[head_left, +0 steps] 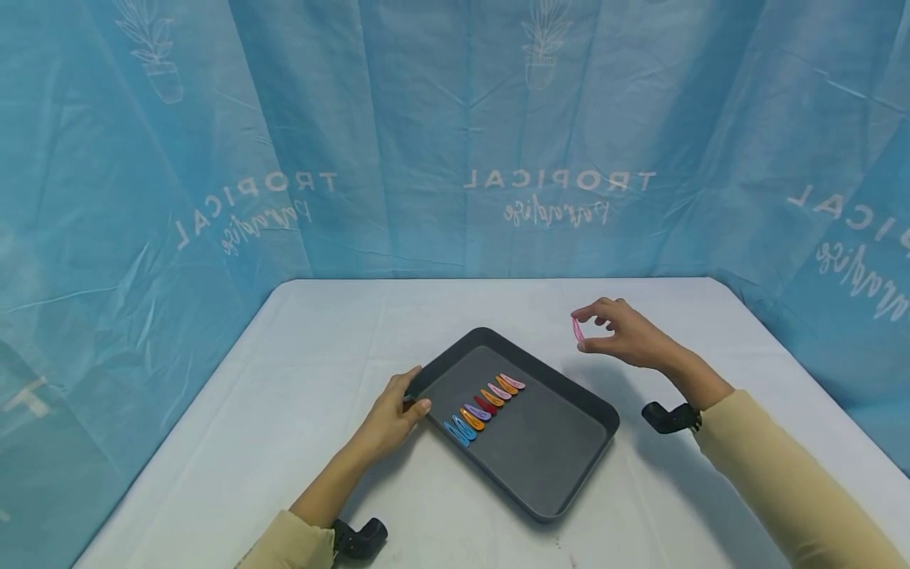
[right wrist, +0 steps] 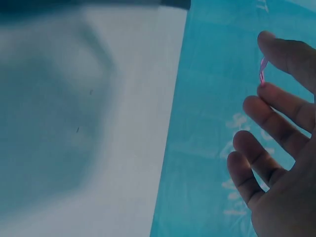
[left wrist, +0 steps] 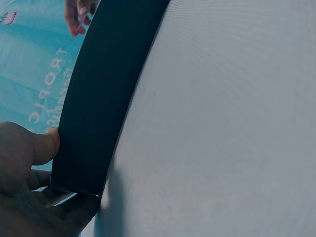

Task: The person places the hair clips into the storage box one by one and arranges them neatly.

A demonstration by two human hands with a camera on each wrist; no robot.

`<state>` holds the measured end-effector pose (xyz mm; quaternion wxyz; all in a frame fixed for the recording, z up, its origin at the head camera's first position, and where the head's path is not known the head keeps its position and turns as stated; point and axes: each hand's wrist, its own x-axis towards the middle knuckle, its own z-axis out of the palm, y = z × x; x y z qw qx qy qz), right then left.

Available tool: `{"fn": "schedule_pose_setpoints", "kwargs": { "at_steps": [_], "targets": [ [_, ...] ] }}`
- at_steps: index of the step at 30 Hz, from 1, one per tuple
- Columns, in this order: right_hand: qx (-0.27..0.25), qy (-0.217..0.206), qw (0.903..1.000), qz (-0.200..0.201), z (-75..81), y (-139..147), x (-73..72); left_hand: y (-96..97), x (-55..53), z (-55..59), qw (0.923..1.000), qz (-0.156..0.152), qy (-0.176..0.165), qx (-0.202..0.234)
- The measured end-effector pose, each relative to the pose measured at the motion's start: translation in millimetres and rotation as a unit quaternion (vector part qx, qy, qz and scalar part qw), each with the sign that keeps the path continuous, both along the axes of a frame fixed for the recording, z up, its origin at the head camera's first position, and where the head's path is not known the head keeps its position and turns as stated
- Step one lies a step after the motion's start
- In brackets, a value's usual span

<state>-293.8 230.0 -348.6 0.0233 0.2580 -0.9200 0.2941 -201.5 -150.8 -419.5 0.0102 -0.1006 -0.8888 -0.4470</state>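
Observation:
My right hand (head_left: 626, 336) pinches a pink snap hair clip (head_left: 577, 329) by its ends between thumb and forefinger, raised beyond the tray's far right side. In the right wrist view the clip (right wrist: 262, 71) spans thumb and fingertip, other fingers spread. My left hand (head_left: 389, 415) grips the left corner of a dark grey baking tray (head_left: 562, 442), thumb on the rim and fingers around the outer wall. Inside, along the tray's left part, several snap clips lie in a slanting row: blue clips (head_left: 458, 431) nearest me, then orange, purple, a red clip (head_left: 486, 405), orange and pink clips (head_left: 513, 382).
The tray lies at an angle on a white-covered table (head_left: 320, 348). Blue printed curtains (head_left: 426, 118) hang behind the table and at both sides. A black wrist camera (head_left: 361, 539) is strapped to the left wrist, another (head_left: 668, 417) to the right.

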Motion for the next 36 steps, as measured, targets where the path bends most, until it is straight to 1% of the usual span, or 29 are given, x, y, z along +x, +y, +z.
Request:
{"fn": "schedule_pose_setpoints", "kwargs": {
  "at_steps": [6,12,16,19,23,30,36],
  "targets": [
    [0.0,-0.018,0.999,0.042,-1.6,-25,-4.2,-0.9,0.4,-2.1,1.0,0.0,-0.004,0.003],
    [0.012,-0.041,0.9961,0.077,-7.6,-43,-9.2,-0.7,0.6,-1.7,1.0,0.002,-0.006,0.002],
    [0.022,-0.068,0.9933,0.091,-12.7,-52,-12.4,-0.2,0.4,-0.8,1.0,0.002,-0.005,0.003],
    [0.03,-0.089,0.9912,0.093,-17.4,-57,-14.8,-0.1,0.3,-0.6,1.0,0.0,-0.003,0.001],
    [0.046,-0.106,0.9884,0.098,-24.4,-63,-18.4,-0.2,0.3,-1.0,1.0,-0.003,-0.001,-0.001],
    [0.071,-0.111,0.982,0.136,-34.6,-69,-23.4,-0.4,-0.3,-1.6,1.0,-0.003,0.002,-0.001],
    [0.097,-0.11,0.9778,0.149,-41.2,-70,-26.1,-0.7,-0.7,-2.2,1.0,0.003,0.0,-0.002]
  ]
}}
